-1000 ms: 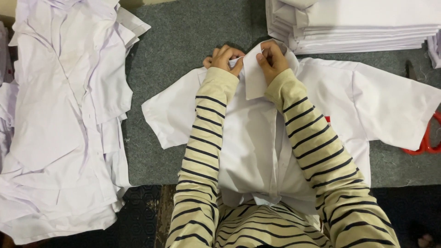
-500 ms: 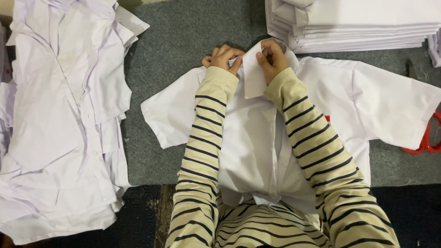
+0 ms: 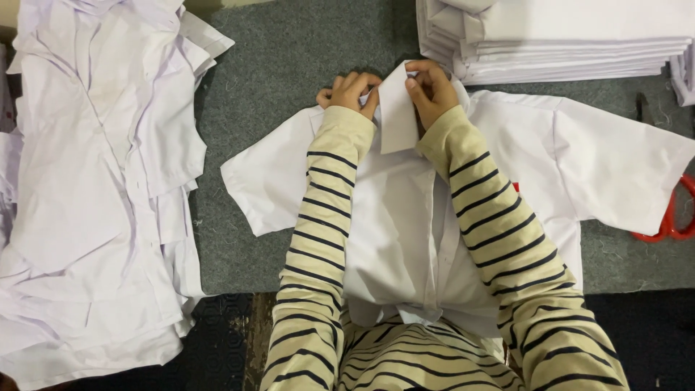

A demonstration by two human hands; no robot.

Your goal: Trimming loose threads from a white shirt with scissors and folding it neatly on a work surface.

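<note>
A white short-sleeved shirt (image 3: 391, 217) lies spread on a grey felt-covered table (image 3: 289, 65), collar away from me. My left hand (image 3: 350, 91) and my right hand (image 3: 431, 88) are both at the collar. Between them stands a white rectangular card or collar piece (image 3: 398, 116), pinched by fingers of both hands. My arms wear cream sleeves with dark stripes and cover the shirt's front on either side of the button placket.
A loose heap of unfolded white shirts (image 3: 94, 188) fills the left side. A neat stack of folded white shirts (image 3: 565, 36) sits at the far right. Red-handled scissors (image 3: 670, 217) lie by the shirt's right sleeve.
Both hands stay at the collar with only small finger movements; the white piece between them sits slightly more upright. The shirt has not shifted.
</note>
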